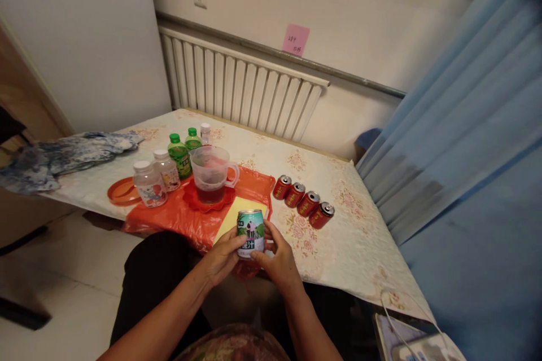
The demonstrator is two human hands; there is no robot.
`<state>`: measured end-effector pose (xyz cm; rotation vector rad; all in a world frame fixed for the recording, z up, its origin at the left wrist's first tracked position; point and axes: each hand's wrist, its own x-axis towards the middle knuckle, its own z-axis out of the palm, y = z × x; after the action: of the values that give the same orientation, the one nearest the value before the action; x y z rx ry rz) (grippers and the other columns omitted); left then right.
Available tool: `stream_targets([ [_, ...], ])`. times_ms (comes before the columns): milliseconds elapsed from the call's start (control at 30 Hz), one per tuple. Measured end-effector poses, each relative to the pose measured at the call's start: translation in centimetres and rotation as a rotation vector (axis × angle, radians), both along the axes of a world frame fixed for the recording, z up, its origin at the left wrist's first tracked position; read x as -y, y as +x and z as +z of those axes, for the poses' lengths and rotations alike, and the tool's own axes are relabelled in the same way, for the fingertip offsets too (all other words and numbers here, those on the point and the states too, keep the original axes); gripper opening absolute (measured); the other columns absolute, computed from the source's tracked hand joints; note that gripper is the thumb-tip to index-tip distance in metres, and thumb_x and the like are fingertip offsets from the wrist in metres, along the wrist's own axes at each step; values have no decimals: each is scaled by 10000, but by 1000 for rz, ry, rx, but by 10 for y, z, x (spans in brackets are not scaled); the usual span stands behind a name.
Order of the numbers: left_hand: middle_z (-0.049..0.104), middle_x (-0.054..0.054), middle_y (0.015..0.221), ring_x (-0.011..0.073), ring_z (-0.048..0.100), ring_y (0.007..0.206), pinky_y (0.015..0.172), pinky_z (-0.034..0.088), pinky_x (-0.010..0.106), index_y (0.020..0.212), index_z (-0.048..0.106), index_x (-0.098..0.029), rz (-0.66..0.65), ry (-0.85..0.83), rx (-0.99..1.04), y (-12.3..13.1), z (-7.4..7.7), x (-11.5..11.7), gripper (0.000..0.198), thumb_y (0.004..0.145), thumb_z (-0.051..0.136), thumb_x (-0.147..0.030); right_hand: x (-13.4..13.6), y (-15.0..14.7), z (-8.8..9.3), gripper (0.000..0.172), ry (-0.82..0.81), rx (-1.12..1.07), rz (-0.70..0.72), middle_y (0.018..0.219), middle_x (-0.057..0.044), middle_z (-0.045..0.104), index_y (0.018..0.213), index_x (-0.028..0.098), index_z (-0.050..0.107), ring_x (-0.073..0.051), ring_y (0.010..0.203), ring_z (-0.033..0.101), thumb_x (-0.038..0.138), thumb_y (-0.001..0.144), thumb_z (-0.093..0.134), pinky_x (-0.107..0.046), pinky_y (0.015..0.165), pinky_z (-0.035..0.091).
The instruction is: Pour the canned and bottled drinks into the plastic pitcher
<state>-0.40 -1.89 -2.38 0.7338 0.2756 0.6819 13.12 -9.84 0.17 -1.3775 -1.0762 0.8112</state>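
Between my two hands is a short drink can [253, 227] with a green and white label, upright over the table's front edge. My left hand [223, 256] grips its left side and my right hand [278, 256] grips its right side, thumbs on the front. Just behind the can lies a yellow sheet [237, 212] on a red plastic bag [165, 220]. A clear measuring jug [210, 172] with dark liquid in the bottom stands on a red scalloped plate [199, 203]. Several red cans [295, 194] stand in a slanting row to the right.
Left of the jug stand white-capped jars [151, 186], green-capped bottles [179, 158] and a small white-capped bottle [205, 133]. An orange lid [122, 190] and a patterned cloth [84, 155] lie farther left. A blue curtain [457, 124] hangs at the right; a radiator [241, 79] is behind.
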Motion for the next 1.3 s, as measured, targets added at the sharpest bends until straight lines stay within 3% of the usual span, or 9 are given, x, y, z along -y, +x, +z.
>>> stream_targets([
  [400, 722, 141, 1070, 271, 691, 935, 824, 523, 347, 1178, 635, -124, -13, 6, 14, -1, 1, -1, 479, 743, 780, -262, 3, -5, 8, 727, 9, 130, -21, 1225, -76, 657, 1316, 228, 546, -233, 1057, 638, 119, 618, 719, -334, 833, 544],
  [1133, 710, 140, 1076, 269, 691, 920, 802, 517, 345, 1202, 599, -129, 18, 45, -36, -3, 2, 1, 526, 730, 782, -273, 3, -3, 3, 738, 0, 55, 4, 1220, -79, 659, 1317, 232, 548, -240, 1047, 647, 101, 607, 702, -343, 813, 562],
  [1300, 703, 125, 1071, 259, 681, 908, 780, 511, 333, 1197, 599, -139, 36, 112, -76, -3, 1, 1, 518, 718, 774, -231, 2, -2, 1, 753, -7, 48, 29, 1253, -78, 645, 1336, 219, 528, -237, 1116, 620, 88, 612, 688, -347, 899, 530],
])
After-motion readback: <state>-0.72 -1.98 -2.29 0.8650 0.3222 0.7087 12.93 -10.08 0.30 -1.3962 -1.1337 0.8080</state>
